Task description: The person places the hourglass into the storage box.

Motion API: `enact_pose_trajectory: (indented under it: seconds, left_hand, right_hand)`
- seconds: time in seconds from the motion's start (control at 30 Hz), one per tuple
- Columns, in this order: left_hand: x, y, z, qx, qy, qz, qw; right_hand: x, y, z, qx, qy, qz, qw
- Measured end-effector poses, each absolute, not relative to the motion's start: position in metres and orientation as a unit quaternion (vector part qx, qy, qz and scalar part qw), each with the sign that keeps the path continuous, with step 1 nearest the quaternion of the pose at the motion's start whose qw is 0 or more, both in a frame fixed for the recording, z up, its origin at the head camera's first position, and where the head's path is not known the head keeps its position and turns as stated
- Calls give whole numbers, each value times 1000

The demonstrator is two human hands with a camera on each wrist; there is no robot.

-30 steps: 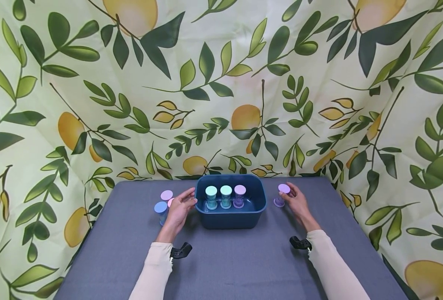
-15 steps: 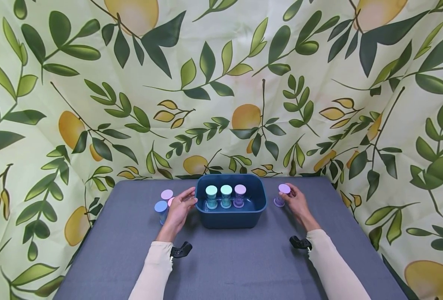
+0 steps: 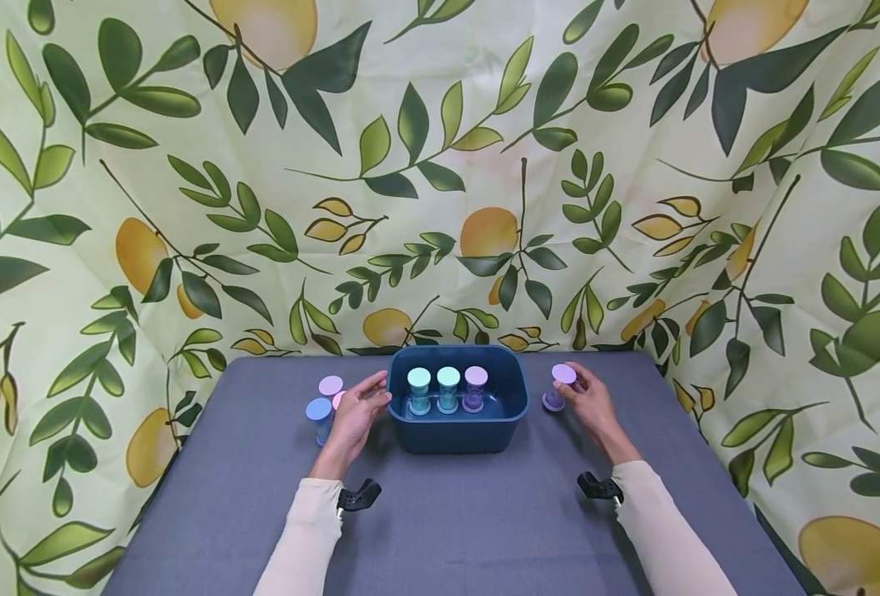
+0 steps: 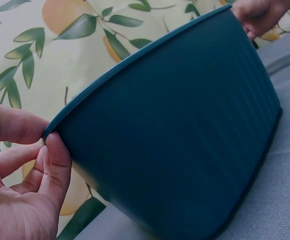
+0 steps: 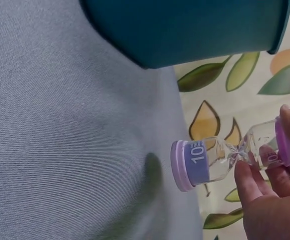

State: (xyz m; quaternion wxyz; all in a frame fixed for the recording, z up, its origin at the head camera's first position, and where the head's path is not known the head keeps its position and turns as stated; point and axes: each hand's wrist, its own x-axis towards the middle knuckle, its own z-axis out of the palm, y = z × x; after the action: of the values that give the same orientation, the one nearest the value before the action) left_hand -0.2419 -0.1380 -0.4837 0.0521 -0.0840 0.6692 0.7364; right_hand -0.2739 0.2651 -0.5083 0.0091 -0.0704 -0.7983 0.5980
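A dark blue bin (image 3: pixel 450 436) stands mid-table. Inside it are three upright sand timers: two mint-capped ones, the left sand timer (image 3: pixel 419 391) and the middle sand timer (image 3: pixel 448 391), and a lilac-capped sand timer (image 3: pixel 473 390). My left hand (image 3: pixel 354 422) pinches the bin's rim at its left side, thumb and finger meeting there in the left wrist view. To the bin's right, my right hand (image 3: pixel 594 411) holds a purple-capped sand timer (image 5: pixel 205 162) by its upper part. A "10" shows on its lower label. Whether its base touches the table I cannot tell.
Left of the bin stand more sand timers: a blue sand timer (image 3: pixel 320 418), a pink-lilac sand timer (image 3: pixel 331 386) behind it, and a pink sand timer (image 3: pixel 337 400) partly hidden by my left hand. A leaf-patterned cloth (image 3: pixel 440 273) hangs behind the grey table (image 3: pixel 454 530).
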Motion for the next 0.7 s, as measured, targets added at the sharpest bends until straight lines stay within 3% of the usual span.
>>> enact_pose_trajectory:
  seconds: [0.7]
  left_hand:
    - [-244, -138, -486, -81, 664, 741, 50]
  right_hand:
    - [-259, 257, -466, -51, -809, 584, 43]
